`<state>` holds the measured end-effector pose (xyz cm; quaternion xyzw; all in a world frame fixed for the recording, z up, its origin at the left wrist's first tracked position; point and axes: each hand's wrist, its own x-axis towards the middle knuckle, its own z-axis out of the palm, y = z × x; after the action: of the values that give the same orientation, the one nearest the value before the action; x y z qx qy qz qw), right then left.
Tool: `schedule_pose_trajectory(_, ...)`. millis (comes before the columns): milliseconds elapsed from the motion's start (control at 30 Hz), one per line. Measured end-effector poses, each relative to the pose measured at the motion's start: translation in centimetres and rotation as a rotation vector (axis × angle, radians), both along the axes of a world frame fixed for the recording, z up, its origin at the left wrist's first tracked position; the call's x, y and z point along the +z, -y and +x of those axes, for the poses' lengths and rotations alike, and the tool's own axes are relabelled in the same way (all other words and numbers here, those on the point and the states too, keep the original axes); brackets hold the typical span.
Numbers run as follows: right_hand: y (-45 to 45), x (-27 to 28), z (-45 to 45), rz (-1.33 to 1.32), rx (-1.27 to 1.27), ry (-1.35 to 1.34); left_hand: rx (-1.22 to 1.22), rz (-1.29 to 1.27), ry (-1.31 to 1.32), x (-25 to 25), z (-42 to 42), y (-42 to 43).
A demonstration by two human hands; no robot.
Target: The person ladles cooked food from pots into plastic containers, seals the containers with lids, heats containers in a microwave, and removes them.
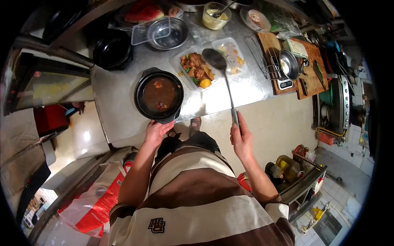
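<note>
My left hand (156,132) is closed on the near handle of a black pot (138,107), which sits at the steel counter's front edge. Brown sauce (158,95) with a few small bits lies in the pot. In my right hand (242,138) is the handle of a long serving spoon (215,58). Its dark bowl hangs over two plastic containers and hides parts of them. The left container (175,64) holds browned meat pieces, greens and a yellow round piece (205,83). Pale food pieces are in the right container (232,42).
Stacked black bowls (111,50), a metal bowl (168,33) with a clear lid (151,30) across it, and a glass bowl (216,16) stand behind. Wooden boards (310,57), a wire rack (262,57) and a small scale (284,84) are at right.
</note>
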<state>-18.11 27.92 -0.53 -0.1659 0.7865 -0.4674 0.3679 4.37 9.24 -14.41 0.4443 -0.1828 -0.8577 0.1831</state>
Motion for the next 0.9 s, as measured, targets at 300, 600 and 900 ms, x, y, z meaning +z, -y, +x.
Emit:
schedule_pose_trajectory(300, 3.5, -1.3, -2.0, 0.056, 0.06, -0.071, -0.017, -0.001, 0.035, 0.1, -0.1, 0.0)
schedule_pose_trajectory(600, 1.1, -1.1, -1.0, 0.143, 0.165, -0.293, 0.001, -0.005, 0.01, -0.3, -0.1, -0.1)
schedule_pose_trajectory(900, 1.2, 1.4, -1.4, -0.073, -0.028, 0.093, 0.029, 0.005, 0.004, -0.1, -0.2, -0.3)
